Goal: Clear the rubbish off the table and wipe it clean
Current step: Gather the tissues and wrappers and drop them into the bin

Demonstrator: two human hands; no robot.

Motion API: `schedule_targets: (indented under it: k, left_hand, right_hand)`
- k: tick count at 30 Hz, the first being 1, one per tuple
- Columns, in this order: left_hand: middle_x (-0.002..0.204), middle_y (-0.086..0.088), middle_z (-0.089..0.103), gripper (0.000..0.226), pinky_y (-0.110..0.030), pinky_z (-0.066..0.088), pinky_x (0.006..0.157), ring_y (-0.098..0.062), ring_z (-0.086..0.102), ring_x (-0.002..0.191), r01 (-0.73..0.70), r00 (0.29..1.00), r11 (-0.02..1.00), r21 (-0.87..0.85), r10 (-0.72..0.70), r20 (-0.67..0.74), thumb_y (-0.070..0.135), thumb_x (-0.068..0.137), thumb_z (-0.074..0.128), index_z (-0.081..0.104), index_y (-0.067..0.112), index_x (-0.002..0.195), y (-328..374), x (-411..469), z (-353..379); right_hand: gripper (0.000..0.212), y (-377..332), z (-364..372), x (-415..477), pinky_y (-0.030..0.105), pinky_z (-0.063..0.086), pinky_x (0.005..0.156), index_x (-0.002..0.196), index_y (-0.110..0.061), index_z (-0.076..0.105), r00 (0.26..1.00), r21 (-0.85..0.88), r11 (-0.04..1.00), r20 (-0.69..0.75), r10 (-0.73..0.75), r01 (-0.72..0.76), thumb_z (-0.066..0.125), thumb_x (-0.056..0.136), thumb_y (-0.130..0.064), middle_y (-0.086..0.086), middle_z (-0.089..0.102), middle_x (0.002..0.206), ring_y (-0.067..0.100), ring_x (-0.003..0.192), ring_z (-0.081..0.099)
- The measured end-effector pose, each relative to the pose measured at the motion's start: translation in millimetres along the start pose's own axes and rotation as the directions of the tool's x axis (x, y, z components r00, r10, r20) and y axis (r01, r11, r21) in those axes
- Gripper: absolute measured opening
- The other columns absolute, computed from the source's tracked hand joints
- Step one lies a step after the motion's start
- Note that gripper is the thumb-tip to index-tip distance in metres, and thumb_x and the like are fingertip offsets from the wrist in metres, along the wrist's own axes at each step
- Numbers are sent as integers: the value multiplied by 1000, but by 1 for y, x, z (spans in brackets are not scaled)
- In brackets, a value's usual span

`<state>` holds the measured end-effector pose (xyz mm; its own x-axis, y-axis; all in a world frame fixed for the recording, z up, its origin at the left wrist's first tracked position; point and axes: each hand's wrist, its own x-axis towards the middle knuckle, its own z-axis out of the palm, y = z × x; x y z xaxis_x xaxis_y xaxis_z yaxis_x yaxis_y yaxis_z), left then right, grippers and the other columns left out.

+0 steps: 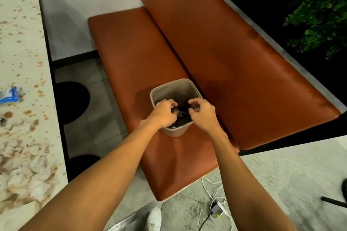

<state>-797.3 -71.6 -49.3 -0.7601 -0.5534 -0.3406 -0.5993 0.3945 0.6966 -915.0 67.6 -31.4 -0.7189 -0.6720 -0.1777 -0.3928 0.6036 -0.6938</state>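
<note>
- Brown-stained cream stone desk [22, 52] lies far left of the left hand [165, 113], bearing crumpled tissues [22, 165] and a blue-white wrapper [8, 95] with unreadable print.
- Left hand and right hand [201, 115] hover with fingers curled over the beige square plastic bin [176, 89] on a rust-brown padded seat [131, 52]; whether they grip anything is unclear.
- Grey tiled floor [187, 212] lies below.

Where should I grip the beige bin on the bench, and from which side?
Probably the rim of the beige bin, from above, at two opposite edges: it stands upright on the bench, open-topped, and its walls narrow downward.
</note>
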Motion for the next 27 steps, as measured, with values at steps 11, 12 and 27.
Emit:
schedule_targets:
  k: [11, 12, 27]
  left_hand:
    - [112, 4, 71, 28, -24, 50, 97, -12, 67, 104, -38, 968, 994, -107, 10, -251, 15, 98, 64, 67, 21, 126, -35, -81, -56]
    - [112, 5, 71, 28, -26, 51, 98, -12, 67, 103, -36, 961, 993, -113, 3, -277, 16, 98, 64, 67, 22, 125, -41, -92, -61]
    - [124, -1, 69, 31, -29, 53, 102, -16, 65, 113, 35, 868, 983, -182, -121, -481, 11, 101, 64, 65, 17, 131, -140, -267, -138]
  right_hand:
    - [31, -78, 42, -40, 23, 48, 92, 126, -17, 70, 987, -19, 988, 67, -149, 150, 67, 96, -12, 3, 70, 121, 17, 108, 66]
    - [31, -87, 49, -47, 25, 50, 94, 126, -17, 71, 983, -11, 985, 69, -169, 170, 67, 96, -12, 3, 70, 121, 17, 108, 65]
    - [31, -198, 156, -172, 18, 49, 93, 129, -19, 68, 904, 58, 927, 207, -374, 371, 67, 99, -11, -3, 68, 126, 9, 111, 62]
